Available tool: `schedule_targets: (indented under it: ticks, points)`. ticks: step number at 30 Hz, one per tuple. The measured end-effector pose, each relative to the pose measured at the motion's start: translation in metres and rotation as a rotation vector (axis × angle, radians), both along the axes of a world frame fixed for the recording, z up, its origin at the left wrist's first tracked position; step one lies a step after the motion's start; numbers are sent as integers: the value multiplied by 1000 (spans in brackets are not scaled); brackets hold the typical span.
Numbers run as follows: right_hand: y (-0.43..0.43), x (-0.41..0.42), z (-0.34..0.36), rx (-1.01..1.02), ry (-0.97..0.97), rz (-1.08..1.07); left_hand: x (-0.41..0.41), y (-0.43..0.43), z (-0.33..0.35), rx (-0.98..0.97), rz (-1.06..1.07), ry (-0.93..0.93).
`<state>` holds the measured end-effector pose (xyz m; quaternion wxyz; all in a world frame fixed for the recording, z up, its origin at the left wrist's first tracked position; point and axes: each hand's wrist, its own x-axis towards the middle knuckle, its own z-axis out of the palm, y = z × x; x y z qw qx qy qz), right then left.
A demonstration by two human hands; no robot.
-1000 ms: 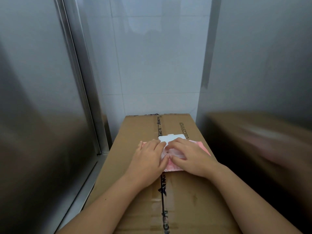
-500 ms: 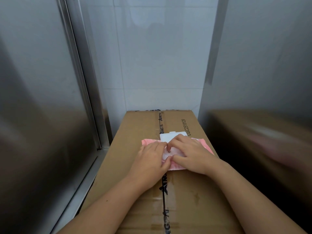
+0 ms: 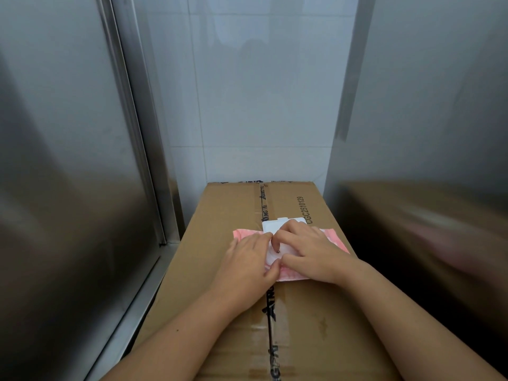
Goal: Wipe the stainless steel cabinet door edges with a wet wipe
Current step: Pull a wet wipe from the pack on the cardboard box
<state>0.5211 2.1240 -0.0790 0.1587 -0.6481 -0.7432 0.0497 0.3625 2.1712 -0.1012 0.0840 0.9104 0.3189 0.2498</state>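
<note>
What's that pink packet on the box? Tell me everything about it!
The pink packet is a soft, flat wipes pack lying on the taped cardboard box. Its white lid is flipped open towards the wall. The left hand rests on its left part; the right hand covers the middle, fingers curled at the opening.

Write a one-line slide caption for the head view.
Left hand steadies, right hand picks at a wipe pack on a carton beside a steel door.

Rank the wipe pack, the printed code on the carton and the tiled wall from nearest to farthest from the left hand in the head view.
1. wipe pack, under the left hand
2. printed code, farther right
3. tiled wall, at back
</note>
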Motion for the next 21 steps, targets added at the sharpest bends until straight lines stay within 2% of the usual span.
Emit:
schedule_targets:
  ticks: [13, 21]
  points:
    - [4, 2, -1, -28, 12, 16, 0, 1, -2, 4, 10, 20]
    - [5, 4, 4, -79, 133, -13, 0, 3, -1, -12, 19, 29]
